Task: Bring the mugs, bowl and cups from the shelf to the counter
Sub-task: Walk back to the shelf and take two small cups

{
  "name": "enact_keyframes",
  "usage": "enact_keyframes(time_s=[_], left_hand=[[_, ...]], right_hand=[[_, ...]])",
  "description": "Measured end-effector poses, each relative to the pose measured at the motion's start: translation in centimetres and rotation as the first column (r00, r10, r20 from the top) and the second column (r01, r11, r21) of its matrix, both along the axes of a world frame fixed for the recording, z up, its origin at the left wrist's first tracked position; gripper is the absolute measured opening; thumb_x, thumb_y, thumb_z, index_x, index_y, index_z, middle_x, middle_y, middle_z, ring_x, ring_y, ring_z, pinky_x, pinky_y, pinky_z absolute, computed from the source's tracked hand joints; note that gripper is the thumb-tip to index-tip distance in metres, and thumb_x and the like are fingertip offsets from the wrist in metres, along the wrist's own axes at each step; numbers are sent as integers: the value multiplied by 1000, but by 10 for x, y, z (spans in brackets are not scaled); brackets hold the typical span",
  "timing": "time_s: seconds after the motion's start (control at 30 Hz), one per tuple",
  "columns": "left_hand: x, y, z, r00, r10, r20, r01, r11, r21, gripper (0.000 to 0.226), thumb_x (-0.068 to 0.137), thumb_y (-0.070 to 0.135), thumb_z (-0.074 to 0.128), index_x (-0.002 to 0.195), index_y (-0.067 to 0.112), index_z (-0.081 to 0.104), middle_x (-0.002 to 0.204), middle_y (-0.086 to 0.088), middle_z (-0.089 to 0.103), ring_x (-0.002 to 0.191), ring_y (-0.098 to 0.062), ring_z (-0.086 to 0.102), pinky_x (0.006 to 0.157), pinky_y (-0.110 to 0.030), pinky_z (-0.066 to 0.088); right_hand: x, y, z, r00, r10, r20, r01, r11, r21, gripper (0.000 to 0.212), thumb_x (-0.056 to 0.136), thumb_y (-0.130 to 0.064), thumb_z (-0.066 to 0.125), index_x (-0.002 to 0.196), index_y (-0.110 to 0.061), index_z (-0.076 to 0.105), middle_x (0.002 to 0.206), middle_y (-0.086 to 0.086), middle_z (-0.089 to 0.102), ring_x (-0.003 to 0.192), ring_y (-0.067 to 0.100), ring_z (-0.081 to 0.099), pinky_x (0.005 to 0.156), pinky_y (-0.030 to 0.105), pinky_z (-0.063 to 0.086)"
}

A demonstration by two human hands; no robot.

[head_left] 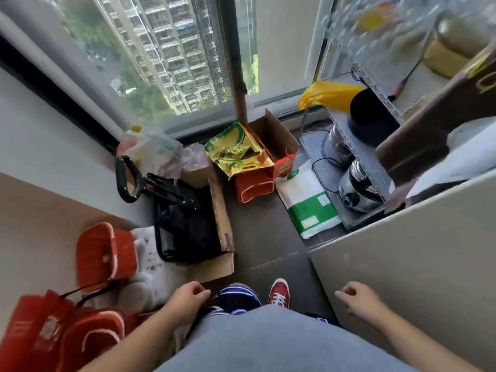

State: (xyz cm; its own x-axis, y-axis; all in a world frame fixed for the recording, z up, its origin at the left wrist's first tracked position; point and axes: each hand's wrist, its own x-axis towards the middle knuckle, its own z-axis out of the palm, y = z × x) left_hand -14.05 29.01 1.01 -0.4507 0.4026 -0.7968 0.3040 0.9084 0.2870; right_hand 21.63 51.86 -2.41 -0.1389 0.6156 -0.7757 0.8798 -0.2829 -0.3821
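The single head-worn view looked steeply down past the person's torso at the floor (268, 237), with the window (166, 49) far ahead, a wire shelf (357, 157) far right, and both forearms near.

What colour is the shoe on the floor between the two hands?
Red with white laces and a white toe; the shoe shows in the head view, the only view.
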Motion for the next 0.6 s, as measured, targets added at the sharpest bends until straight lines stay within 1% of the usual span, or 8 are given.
enact_keyframes(time_s=[0.13,0.17,0.27,0.3,0.37,0.4,0.47,0.6], left_hand=[[-28,59,9,1000,1,-12,0,998,60,18,90,33,65,78,20,67,78,0,72,68,-13,61,68,-28,50],[-36,80,12,1000,-2,-12,3,996,85,19,89,34,65,77,20,68,75,2,72,67,-12,62,68,-28,51],[-63,155,25,999,-32,41,23,980,197,17,89,33,65,80,19,70,75,1,73,72,-13,67,74,-35,54],[-71,184,31,996,-70,52,56,971,234,16,90,34,65,82,21,71,78,1,74,75,-12,68,73,-34,55],[-88,245,42,988,-148,50,126,944,304,13,89,39,64,84,28,70,83,5,74,79,-6,68,69,-26,53],[-96,276,48,981,-184,53,156,928,338,13,89,41,63,85,31,70,85,8,74,81,-4,68,70,-24,52],[-111,334,65,958,-279,64,233,889,394,12,90,43,62,90,33,69,90,11,73,86,-1,66,74,-23,53],[-126,435,116,878,-478,11,401,748,529,14,92,46,59,97,36,67,94,17,70,89,3,65,82,-26,55]], right_hand=[[-74,64,29,994,-1,-108,3,1000,20,21,82,-27,69,68,-15,59,69,6,66,68,23,61,79,48,55],[-90,77,36,990,0,-143,5,999,37,21,83,-29,68,69,-17,59,69,5,66,68,22,62,77,46,55],[-132,116,64,984,34,-174,-13,993,119,20,82,-41,64,77,-22,63,73,-3,70,70,15,68,66,31,52],[-145,129,73,978,14,-207,14,991,134,19,81,-42,64,78,-23,64,74,-3,71,71,14,69,66,32,54],[-167,157,91,960,-44,-277,91,983,160,19,79,-44,63,79,-25,65,74,-1,72,68,15,69,65,36,57],[-177,170,100,950,-70,-305,131,974,185,20,76,-47,63,79,-27,65,74,-2,72,66,14,68,63,35,56],[-194,197,120,927,-136,-349,227,945,235,23,70,-52,61,78,-32,65,74,-4,71,66,12,67,66,34,54],[-221,249,163,857,-249,-451,411,858,309,21,69,-51,61,80,-34,65,76,-2,71,71,15,67,77,44,57]])
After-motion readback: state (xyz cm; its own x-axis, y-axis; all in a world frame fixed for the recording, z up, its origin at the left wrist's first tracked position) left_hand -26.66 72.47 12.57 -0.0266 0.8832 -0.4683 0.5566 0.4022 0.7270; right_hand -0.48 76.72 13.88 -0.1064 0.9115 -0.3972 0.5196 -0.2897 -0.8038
